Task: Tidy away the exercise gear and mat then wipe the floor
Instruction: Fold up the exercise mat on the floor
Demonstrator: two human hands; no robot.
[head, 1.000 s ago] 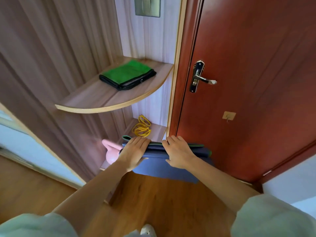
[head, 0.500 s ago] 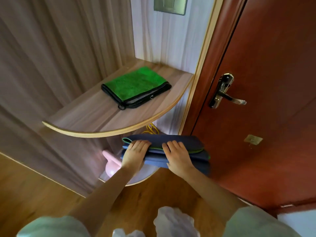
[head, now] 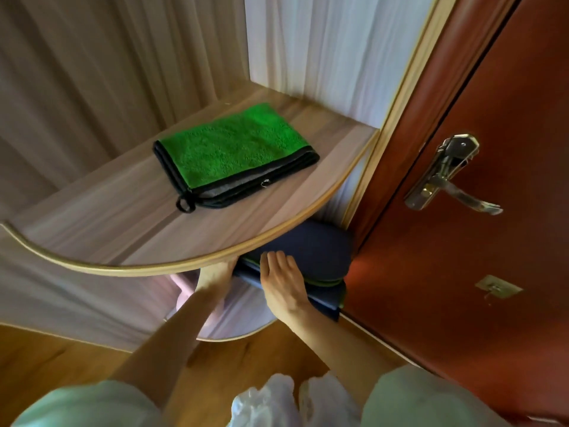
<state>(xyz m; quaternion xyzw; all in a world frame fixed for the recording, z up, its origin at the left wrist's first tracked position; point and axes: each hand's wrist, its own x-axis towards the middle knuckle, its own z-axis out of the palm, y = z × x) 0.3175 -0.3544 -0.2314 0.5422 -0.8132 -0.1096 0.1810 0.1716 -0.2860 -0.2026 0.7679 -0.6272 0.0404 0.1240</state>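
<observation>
A folded dark blue exercise mat (head: 311,251) with a green edge lies on the lower corner shelf (head: 246,318), partly under the upper shelf. My right hand (head: 281,280) rests flat on the mat's near end with straight fingers. The edge of the upper shelf cuts off my left hand (head: 215,272) at the mat's left side, hiding its fingers. A pink piece of gear (head: 184,288) shows just left of my left forearm on the lower shelf.
A folded green cloth (head: 234,155) with black trim lies on the upper curved shelf (head: 123,229). A red-brown door (head: 462,241) with a metal handle (head: 446,180) stands close on the right. Wooden floor (head: 61,359) lies below.
The mat has slid deeper onto the lower shelf under the upper one. My head has moved up and closer; the yellow band at the back is hidden now.
</observation>
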